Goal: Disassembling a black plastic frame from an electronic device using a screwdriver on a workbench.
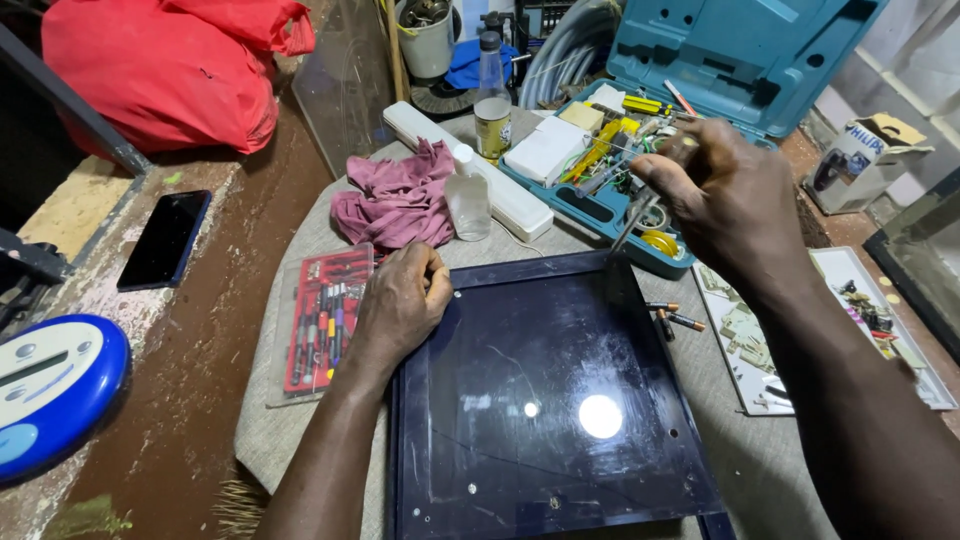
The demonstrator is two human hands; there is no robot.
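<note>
While left hand [400, 300] rests curled, fingers closed on nothing, at top-left corner of dark glass panel [545, 400], right hand [715, 195] pinches tweezers [632, 222] above panel's top edge, nr blue tool case [700, 60].

A grey cloth-covered table [300, 420] stands on a reddish-brown floor [190, 370].

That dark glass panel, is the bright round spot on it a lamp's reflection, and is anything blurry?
Head view: the dark panel mirrors a round white glare spot, likely an overhead light; the right hand looks slightly motion-blurred; the left hand stays sharp; edges bend a little.
</note>
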